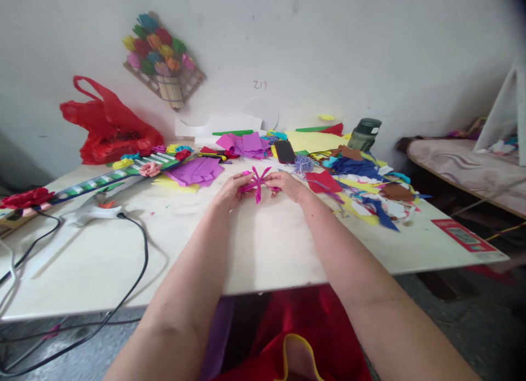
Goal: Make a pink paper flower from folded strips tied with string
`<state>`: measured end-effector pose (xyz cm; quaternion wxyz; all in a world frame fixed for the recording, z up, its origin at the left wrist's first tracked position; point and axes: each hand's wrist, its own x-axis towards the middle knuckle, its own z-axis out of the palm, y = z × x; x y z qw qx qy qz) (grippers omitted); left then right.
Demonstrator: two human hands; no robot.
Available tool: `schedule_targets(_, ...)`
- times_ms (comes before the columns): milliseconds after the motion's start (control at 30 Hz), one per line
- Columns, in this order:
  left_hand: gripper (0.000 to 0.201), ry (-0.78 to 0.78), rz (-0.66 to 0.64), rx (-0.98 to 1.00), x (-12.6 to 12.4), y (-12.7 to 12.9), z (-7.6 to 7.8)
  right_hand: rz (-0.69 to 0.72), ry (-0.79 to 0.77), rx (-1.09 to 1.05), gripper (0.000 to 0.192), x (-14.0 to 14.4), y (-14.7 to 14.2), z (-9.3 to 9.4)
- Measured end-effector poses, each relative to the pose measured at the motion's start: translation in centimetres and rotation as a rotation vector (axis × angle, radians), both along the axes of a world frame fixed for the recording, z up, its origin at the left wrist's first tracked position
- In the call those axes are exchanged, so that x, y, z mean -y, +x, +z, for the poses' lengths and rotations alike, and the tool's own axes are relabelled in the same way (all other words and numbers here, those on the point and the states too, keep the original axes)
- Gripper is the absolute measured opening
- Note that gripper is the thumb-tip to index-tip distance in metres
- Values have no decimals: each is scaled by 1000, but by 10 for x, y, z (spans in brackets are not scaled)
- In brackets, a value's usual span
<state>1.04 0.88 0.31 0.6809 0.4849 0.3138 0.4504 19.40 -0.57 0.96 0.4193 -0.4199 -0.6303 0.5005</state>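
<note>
A person sits at a pale table (263, 260), both bare arms reaching forward. The left hand (230, 192) and the right hand (287, 185) meet near the table's middle, each closed in a pinch on one side of a pink pleated paper piece (257, 184), whose folded strips fan outward like a star. The piece sits between the 2 hands, just above the tabletop.

Just beyond the hands lies a stack of purple paper sheets (197, 171), and beside it a dark phone (284, 151). To the right spreads a heap of coloured paper scraps (370, 192) in blue, yellow, red and brown, with a dark green bottle (364, 134) behind it. On the left rest a white glue gun (92, 212) with a black cord (139, 260), a red plastic bag (109, 126) and a red paper rose (27, 197). A bunch of paper flowers (158, 55) hangs on the white wall.
</note>
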Motion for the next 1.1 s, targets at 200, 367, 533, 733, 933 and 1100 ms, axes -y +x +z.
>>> schedule_targets(200, 40, -129, 44, 18, -2, 0, 3, 29, 12, 8, 18, 4, -1, 3)
schedule_targets(367, 37, -57, 17, -55, 0, 0, 4, 18, 15, 29, 17, 4, -2, 2)
schedule_targets(533, 38, 13, -5, -139, 0, -2, 0, 18, -7, 44, 13, 6, -3, 4)
schedule_targets(733, 31, 39, -111, -137, 7, -1, 2, 2, -14, 61, 12, 6, -3, 4)
schedule_targets(933, 26, 61, -69, -163, 7, 0, 1, -21, 13, 87, 16, 0, -2, -1)
schedule_targets(1100, 24, 74, -36, -151, 5, 1, -1, -43, 52, 160, 19, -5, -2, -6)
